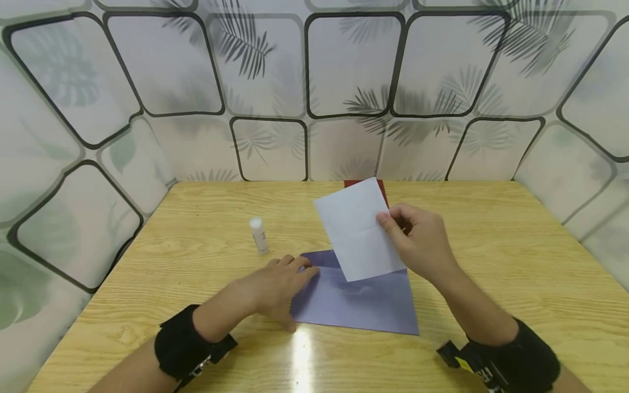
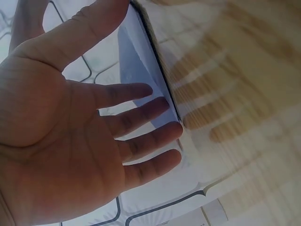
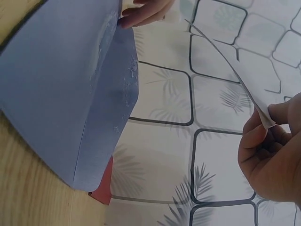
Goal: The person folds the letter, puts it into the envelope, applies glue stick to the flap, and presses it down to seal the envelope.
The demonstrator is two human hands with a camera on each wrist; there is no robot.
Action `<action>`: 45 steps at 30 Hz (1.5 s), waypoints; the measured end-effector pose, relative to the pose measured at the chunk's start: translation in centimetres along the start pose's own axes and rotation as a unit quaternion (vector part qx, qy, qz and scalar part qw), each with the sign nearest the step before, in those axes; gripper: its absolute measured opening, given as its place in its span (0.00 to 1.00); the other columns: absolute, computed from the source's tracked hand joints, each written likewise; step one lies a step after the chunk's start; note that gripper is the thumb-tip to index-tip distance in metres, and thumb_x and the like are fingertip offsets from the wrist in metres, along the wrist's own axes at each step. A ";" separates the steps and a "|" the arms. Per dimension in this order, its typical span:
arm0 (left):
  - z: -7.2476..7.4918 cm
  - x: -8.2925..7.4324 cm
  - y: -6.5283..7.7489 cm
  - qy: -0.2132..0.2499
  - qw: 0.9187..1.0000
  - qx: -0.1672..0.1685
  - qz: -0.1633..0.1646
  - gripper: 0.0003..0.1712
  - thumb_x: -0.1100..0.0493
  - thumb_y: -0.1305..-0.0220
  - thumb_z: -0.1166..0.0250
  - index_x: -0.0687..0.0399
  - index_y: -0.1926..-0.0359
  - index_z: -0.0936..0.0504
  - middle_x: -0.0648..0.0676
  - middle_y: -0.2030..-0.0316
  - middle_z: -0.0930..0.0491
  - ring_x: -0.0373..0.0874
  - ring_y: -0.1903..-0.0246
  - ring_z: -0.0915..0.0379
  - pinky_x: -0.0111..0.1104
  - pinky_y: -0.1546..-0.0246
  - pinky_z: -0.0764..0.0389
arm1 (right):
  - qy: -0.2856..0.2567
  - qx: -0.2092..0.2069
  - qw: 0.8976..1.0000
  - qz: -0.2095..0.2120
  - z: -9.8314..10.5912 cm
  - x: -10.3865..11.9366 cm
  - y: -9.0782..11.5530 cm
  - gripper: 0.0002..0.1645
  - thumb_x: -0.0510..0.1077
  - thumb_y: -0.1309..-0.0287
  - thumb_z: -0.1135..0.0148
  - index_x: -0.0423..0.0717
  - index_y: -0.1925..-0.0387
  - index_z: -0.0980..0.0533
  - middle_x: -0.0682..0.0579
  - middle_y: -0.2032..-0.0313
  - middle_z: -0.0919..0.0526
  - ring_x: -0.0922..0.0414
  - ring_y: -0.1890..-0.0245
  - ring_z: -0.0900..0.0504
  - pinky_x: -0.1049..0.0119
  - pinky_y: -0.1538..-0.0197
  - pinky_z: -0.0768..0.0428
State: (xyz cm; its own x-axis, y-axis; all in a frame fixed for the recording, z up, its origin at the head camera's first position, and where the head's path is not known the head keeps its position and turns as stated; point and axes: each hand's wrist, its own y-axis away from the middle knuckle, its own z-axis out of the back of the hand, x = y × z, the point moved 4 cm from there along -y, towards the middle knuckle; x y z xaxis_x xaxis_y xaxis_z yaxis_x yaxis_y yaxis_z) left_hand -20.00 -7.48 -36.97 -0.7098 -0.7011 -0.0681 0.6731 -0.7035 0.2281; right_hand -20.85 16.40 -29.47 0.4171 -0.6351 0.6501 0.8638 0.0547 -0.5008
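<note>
A blue-purple envelope (image 1: 363, 311) lies on the table with its flap (image 3: 120, 89) unfolded away from the person. Whitish, rough glue-like marks run along the flap and the fold in the right wrist view. My left hand (image 1: 282, 286) rests at the envelope's left edge, fingers spread and fairly straight, the fingertips on its upper left part. In my right hand (image 1: 422, 240) a white sheet of paper (image 1: 358, 229) is pinched by its right edge between thumb and fingers. The sheet is held tilted above the envelope, overlapping its flap in the head view.
A small white capped tube (image 1: 259, 236), like a glue stick, stands left of the envelope. Behind the white sheet, a red flat piece (image 1: 351, 183) shows partly. The wood-grain table (image 1: 491, 234) meets patterned cloth walls (image 1: 265, 147) at the back and sides.
</note>
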 end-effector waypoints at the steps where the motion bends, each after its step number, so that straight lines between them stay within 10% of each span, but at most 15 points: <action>1: 0.0 0.0 0.0 0.001 1.000 0.000 0.001 0.65 0.40 0.63 0.17 0.57 0.27 0.37 0.58 0.32 0.35 0.55 0.36 0.35 0.50 0.37 0.30 | 0.001 0.002 1.000 0.000 0.0 0.0 0.0 0.10 0.40 0.36 0.35 0.38 0.71 0.18 0.48 0.79 0.18 0.61 0.82 0.26 0.70 0.79 0.25; 45: 0.7 -0.7 -0.1 -0.021 0.991 -0.122 -0.047 0.57 0.52 0.86 0.10 0.52 0.48 0.32 0.52 0.49 0.34 0.50 0.45 0.39 0.45 0.47 0.32 | 0.083 0.097 0.992 0.016 -1.1 -1.0 0.0 0.07 0.38 0.31 0.42 0.39 0.61 0.20 0.49 0.70 0.18 0.55 0.71 0.24 0.64 0.68 0.25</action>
State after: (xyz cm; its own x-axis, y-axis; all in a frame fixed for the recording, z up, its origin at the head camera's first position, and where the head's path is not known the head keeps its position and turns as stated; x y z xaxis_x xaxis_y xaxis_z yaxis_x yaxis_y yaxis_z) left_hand -19.71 -6.89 -36.29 -0.7756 -0.6301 -0.0371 0.6310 -0.7755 -0.0197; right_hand -21.59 16.17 -30.72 0.4073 -0.7479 0.5241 0.8956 0.2147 -0.3896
